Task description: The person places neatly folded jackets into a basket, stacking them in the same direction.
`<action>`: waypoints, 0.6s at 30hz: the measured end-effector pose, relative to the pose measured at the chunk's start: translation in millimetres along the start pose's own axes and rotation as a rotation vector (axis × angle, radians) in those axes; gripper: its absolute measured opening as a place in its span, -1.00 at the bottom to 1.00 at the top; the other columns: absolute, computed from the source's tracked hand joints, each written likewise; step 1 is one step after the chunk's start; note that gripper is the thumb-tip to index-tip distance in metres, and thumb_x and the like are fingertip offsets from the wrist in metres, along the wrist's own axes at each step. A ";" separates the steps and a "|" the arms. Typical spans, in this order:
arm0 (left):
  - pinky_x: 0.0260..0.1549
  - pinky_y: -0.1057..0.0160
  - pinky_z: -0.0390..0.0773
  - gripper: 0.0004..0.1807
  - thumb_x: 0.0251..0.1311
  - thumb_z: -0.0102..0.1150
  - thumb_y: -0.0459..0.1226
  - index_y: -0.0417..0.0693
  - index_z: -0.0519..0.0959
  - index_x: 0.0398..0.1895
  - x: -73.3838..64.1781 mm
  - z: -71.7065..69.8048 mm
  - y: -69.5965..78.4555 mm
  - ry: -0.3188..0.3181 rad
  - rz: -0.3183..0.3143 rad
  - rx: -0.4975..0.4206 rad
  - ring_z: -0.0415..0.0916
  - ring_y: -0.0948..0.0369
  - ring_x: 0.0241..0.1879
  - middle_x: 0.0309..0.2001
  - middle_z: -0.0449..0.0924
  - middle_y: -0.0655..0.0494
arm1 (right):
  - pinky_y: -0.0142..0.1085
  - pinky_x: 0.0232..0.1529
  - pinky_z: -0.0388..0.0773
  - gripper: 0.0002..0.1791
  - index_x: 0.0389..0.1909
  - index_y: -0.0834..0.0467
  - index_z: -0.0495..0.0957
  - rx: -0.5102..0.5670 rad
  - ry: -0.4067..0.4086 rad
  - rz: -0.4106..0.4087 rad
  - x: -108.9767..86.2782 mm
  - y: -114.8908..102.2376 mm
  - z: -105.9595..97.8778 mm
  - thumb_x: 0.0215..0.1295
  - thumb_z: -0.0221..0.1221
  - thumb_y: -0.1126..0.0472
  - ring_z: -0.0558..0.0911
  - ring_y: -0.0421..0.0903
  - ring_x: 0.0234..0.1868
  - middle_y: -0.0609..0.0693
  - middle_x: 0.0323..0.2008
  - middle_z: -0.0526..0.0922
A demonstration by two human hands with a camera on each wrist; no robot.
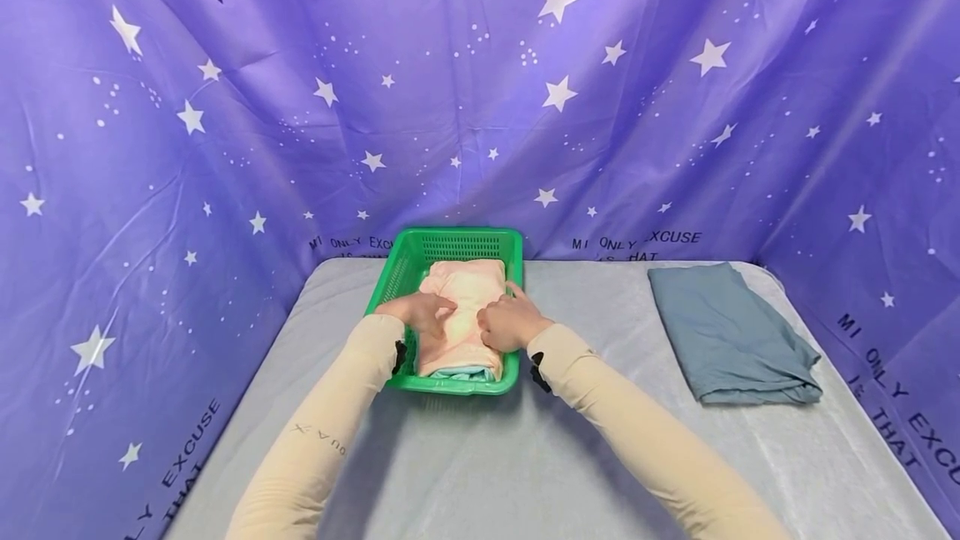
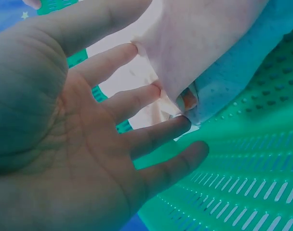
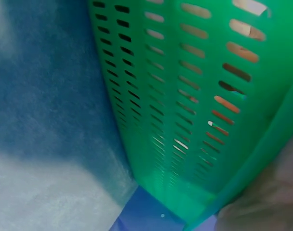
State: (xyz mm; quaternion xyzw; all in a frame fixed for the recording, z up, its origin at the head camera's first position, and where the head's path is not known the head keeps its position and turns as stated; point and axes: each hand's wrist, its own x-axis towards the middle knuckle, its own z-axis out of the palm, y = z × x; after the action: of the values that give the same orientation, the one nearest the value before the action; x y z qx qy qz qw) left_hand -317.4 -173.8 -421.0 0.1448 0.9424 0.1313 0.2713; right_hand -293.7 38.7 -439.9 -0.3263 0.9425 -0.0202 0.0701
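Note:
A folded pale peach cloth [image 1: 468,290] lies in a green plastic basket [image 1: 465,387], with light teal fabric [image 1: 463,373] showing at its near end. At the cloth's left side is my left hand [image 1: 423,312]. In the left wrist view its fingers [image 2: 158,134] are spread and fairly straight, the tips touching the cloth's edge beside the slotted wall. My right hand [image 1: 512,322] rests on the cloth's right side, by the basket rim. The right wrist view shows mostly the basket's outer wall [image 3: 156,96]; skin tones appear through its slots, and the fingers' grip is hidden.
A folded grey-blue cloth [image 1: 727,336] lies on the right of the grey-covered table [image 1: 480,473]. Purple star-printed curtains [image 1: 465,90] enclose the back and both sides. The basket stands near the table's back edge.

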 end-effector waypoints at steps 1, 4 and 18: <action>0.41 -0.06 0.39 -0.21 0.20 0.39 -0.24 0.15 0.36 0.53 0.1 -0.9 -0.2 0.000 0.001 -0.007 0.23 -0.05 0.51 0.50 0.35 -0.06 | 0.12 0.62 -0.09 -0.83 -0.20 -0.04 0.67 0.016 0.012 -0.002 0.0 0.9 1.3 0.47 0.11 0.06 0.66 0.02 0.02 -0.12 -0.22 0.77; 0.38 -0.10 0.42 -0.27 0.27 0.34 -0.19 0.15 0.37 0.52 -0.6 -4.6 -0.3 0.008 0.013 -0.031 0.22 -0.10 0.52 0.49 0.35 -0.09 | 0.14 0.61 -0.08 -0.86 -0.23 -0.03 0.67 0.079 0.069 -0.006 -0.8 4.9 6.0 0.41 0.13 0.11 0.66 0.00 -0.07 -0.12 -0.35 0.75; 0.31 -0.15 0.48 -0.41 0.42 0.21 -0.13 0.08 0.40 0.49 -44.5 -14.8 22.2 0.332 0.297 -0.292 0.44 -0.18 0.37 0.43 0.45 -0.07 | 0.15 0.55 0.10 -0.79 -0.06 0.10 0.70 0.535 0.564 -0.049 -31.4 15.5 27.0 0.38 0.17 0.27 0.59 0.03 0.25 -0.02 0.06 0.73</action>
State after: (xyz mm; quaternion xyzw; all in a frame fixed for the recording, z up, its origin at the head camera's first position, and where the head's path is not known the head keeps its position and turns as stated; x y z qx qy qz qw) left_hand -285.0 -171.1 -380.5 0.2173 0.9135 0.3263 0.1087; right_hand -274.9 70.5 -464.1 -0.3003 0.8781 -0.3560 -0.1096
